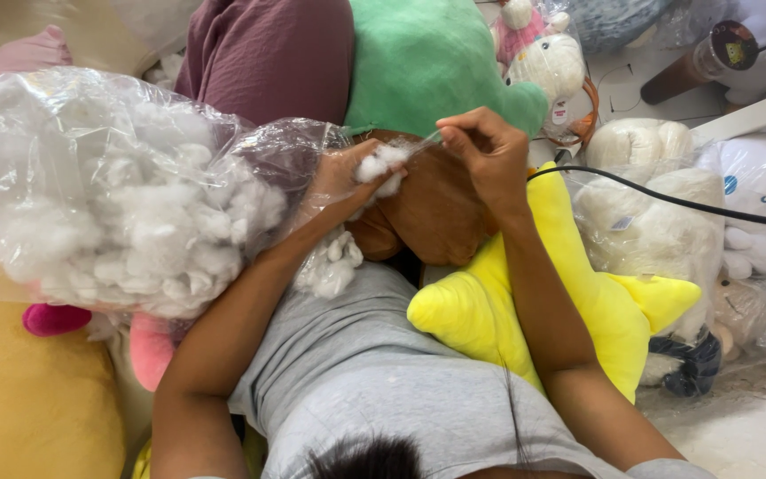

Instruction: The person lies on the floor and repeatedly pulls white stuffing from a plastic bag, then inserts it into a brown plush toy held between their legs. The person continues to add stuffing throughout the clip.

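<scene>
Left hand (340,182) pinched on a stuffing tuft (381,168), right at the brown plush (436,213) on the lap. Right hand (489,151) fingers closed on its seam edge, keeping the opening taut. Stuffing bag (108,191) parked alongside for easy grabs.

The pale floor (738,435) carries bagged plush toys (640,231) and a yellow star cushion (569,302).

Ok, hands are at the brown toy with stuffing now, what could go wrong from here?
1. The left hand pinches only a small tuft of stuffing; bits could drop, as a loose clump already lies on the grey shirt.
2. The plastic bag of stuffing is open beside the left arm and might spill if nudged.
3. The right hand works close to the black cable, which could snag.
</scene>
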